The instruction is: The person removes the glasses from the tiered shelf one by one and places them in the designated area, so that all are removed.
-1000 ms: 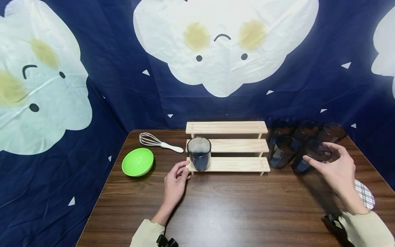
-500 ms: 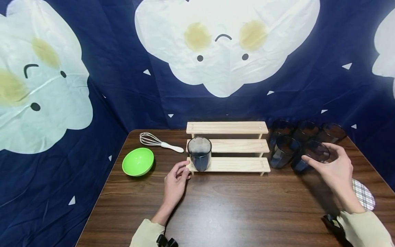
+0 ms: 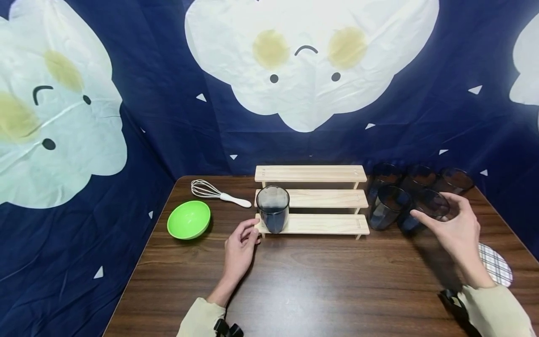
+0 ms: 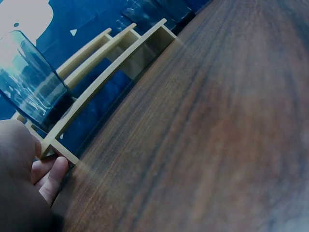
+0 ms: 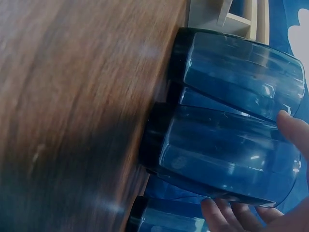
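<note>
A three-tier wooden display rack [image 3: 322, 224] stands at the table's middle back. On the left end of its lowest tier is a smoky dark drinking glass [image 3: 273, 210], upright. My left hand [image 3: 240, 250] grips that end of the rack, fingers curled around the corner by its leg [image 4: 63, 152]. At the right, my right hand [image 3: 456, 229] holds another dark glass [image 5: 227, 154] near its rim, thumb on one side and fingers on the other. This glass is upright, its base at the tabletop; whether it touches is unclear. A similar glass [image 3: 388, 208] stands close on its left.
Several more dark glasses [image 3: 421, 175] stand in a row behind, near the curtain. A green bowl [image 3: 188, 220] and a white whisk [image 3: 221, 194] lie left of the rack. Beside my right wrist is a round plaid item [image 3: 497, 267], partly hidden. A blue curtain [image 3: 177, 117] borders the table [image 3: 303, 281].
My right hand has shifted slightly left, with the held glass moving a little closer to the glass beside it. The left hand stays at the rack's end.
</note>
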{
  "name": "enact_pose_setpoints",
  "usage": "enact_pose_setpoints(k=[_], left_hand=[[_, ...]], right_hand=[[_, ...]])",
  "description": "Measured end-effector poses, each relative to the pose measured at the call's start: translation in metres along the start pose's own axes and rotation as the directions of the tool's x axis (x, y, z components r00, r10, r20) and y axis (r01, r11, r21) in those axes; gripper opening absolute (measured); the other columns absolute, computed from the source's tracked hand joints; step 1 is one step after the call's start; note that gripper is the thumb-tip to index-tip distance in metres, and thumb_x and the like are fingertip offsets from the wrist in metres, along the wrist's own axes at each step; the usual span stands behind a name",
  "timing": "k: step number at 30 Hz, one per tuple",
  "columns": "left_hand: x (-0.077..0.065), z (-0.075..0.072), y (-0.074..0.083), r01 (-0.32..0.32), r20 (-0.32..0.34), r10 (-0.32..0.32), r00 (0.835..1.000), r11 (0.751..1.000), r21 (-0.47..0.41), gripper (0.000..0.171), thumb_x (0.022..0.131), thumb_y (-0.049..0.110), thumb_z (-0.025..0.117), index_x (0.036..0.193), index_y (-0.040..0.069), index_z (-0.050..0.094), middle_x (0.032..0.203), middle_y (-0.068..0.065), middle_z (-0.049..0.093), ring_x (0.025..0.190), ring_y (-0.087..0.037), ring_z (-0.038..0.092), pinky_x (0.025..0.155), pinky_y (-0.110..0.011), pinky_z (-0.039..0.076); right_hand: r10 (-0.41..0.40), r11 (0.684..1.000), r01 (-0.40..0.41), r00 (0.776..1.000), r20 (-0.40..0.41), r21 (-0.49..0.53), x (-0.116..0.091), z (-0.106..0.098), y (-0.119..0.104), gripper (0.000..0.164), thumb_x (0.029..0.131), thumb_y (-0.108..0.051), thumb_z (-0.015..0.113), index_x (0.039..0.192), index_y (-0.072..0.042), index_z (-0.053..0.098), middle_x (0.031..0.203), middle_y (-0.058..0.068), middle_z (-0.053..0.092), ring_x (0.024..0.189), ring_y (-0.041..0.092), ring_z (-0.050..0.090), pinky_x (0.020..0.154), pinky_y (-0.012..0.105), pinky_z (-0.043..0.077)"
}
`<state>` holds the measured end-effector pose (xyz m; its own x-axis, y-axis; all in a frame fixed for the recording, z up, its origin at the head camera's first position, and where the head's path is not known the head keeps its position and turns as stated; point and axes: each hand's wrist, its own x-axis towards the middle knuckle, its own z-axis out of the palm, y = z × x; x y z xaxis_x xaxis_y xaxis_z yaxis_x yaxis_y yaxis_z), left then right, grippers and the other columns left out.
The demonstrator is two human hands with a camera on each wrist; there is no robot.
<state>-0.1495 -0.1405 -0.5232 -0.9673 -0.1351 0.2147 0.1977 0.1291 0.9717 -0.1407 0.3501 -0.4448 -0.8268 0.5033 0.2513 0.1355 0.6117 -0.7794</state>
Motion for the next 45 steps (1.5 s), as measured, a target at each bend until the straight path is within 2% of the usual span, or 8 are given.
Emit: enact_pose_setpoints(k=[6, 10, 14, 20, 24, 28, 35, 45], left_hand=[[0.000, -0.001, -0.008, -0.090, -0.008, 0.090, 0.996, 0.996, -0.002, 0.020, 0.107, 0.000, 0.069, 0.126, -0.002, 0.075, 0.102, -0.018, 0.081, 0.088, -0.014, 0.079, 0.076, -0.025, 0.070], [0.000, -0.001, -0.010, -0.103, 0.002, 0.103, 0.995, 0.995, -0.010, 0.020, 0.108, 0.004, 0.070, 0.127, -0.001, 0.076, 0.103, -0.017, 0.082, 0.088, -0.015, 0.080, 0.076, -0.026, 0.071], [0.000, -0.002, -0.009, -0.127, 0.006, 0.127, 0.992, 0.992, -0.024, 0.020, 0.108, 0.003, 0.069, 0.127, -0.001, 0.075, 0.105, -0.019, 0.082, 0.089, -0.018, 0.081, 0.076, -0.026, 0.071], [0.001, -0.002, -0.011, -0.140, -0.002, 0.140, 0.990, 0.990, -0.014, 0.020, 0.108, 0.003, 0.069, 0.126, 0.000, 0.076, 0.104, -0.017, 0.082, 0.088, -0.018, 0.081, 0.075, -0.026, 0.071], [0.001, -0.002, -0.011, -0.139, 0.010, 0.139, 0.990, 0.990, -0.015, 0.020, 0.108, 0.003, 0.069, 0.126, -0.003, 0.075, 0.104, -0.020, 0.082, 0.090, -0.019, 0.081, 0.076, -0.027, 0.071], [0.002, -0.003, -0.017, -0.157, 0.008, 0.157, 0.988, 0.987, -0.025, 0.019, 0.108, 0.004, 0.070, 0.126, -0.002, 0.076, 0.105, -0.018, 0.082, 0.091, -0.015, 0.080, 0.075, -0.027, 0.071], [0.000, -0.002, -0.016, -0.171, 0.001, 0.171, 0.985, 0.985, -0.040, 0.020, 0.109, 0.009, 0.071, 0.125, -0.001, 0.076, 0.106, -0.017, 0.082, 0.092, -0.010, 0.079, 0.074, -0.025, 0.070], [-0.001, 0.000, 0.000, -0.003, -0.001, 0.003, 1.000, 1.000, 0.000, 0.022, 0.108, -0.004, 0.067, 0.129, -0.004, 0.074, 0.110, -0.023, 0.081, 0.097, -0.024, 0.080, 0.082, -0.030, 0.072]], right_hand=[[-0.030, 0.998, 0.030, 1.000, 0.005, -0.051, -0.003, -0.002, -0.002, 0.093, 0.079, -0.032, 0.102, 0.158, -0.013, 0.056, 0.118, -0.017, 0.057, 0.076, -0.014, 0.052, 0.075, 0.007, 0.037], [-0.062, 0.997, 0.059, 0.996, -0.059, -0.052, -0.008, -0.004, -0.007, 0.093, 0.077, -0.029, 0.103, 0.158, -0.018, 0.059, 0.128, -0.002, 0.065, 0.086, -0.020, 0.049, 0.087, 0.009, 0.036], [-0.166, 0.986, 0.165, 0.976, -0.143, -0.017, -0.013, -0.004, -0.015, 0.087, 0.076, -0.021, 0.102, 0.155, -0.017, 0.065, 0.128, -0.013, 0.062, 0.104, -0.020, 0.043, 0.092, 0.010, 0.033], [-0.365, 0.919, 0.387, 0.909, -0.203, 0.078, -0.018, 0.001, -0.029, 0.077, 0.079, -0.015, 0.096, 0.151, -0.014, 0.068, 0.135, -0.039, 0.052, 0.128, -0.014, 0.044, 0.106, 0.013, 0.034], [-0.483, 0.846, 0.519, 0.843, -0.235, 0.122, -0.021, 0.007, -0.039, 0.072, 0.082, -0.026, 0.095, 0.148, -0.012, 0.071, 0.143, -0.026, 0.060, 0.135, -0.007, 0.048, 0.113, 0.014, 0.036], [-0.541, 0.803, 0.578, 0.809, -0.230, 0.143, -0.022, 0.015, -0.052, 0.071, 0.085, -0.038, 0.092, 0.147, -0.009, 0.072, 0.143, -0.016, 0.063, 0.137, -0.003, 0.050, 0.114, 0.014, 0.037], [-0.561, 0.773, 0.600, 0.798, -0.219, 0.206, -0.027, 0.032, -0.071, 0.068, 0.080, -0.015, 0.091, 0.144, -0.003, 0.072, 0.140, -0.016, 0.063, 0.135, -0.002, 0.053, 0.114, 0.014, 0.040], [-0.575, 0.766, 0.588, 0.808, -0.132, 0.261, -0.034, 0.045, -0.102, 0.072, 0.077, 0.010, 0.092, 0.144, -0.004, 0.071, 0.135, 0.020, 0.072, 0.133, -0.004, 0.055, 0.114, 0.014, 0.042]])
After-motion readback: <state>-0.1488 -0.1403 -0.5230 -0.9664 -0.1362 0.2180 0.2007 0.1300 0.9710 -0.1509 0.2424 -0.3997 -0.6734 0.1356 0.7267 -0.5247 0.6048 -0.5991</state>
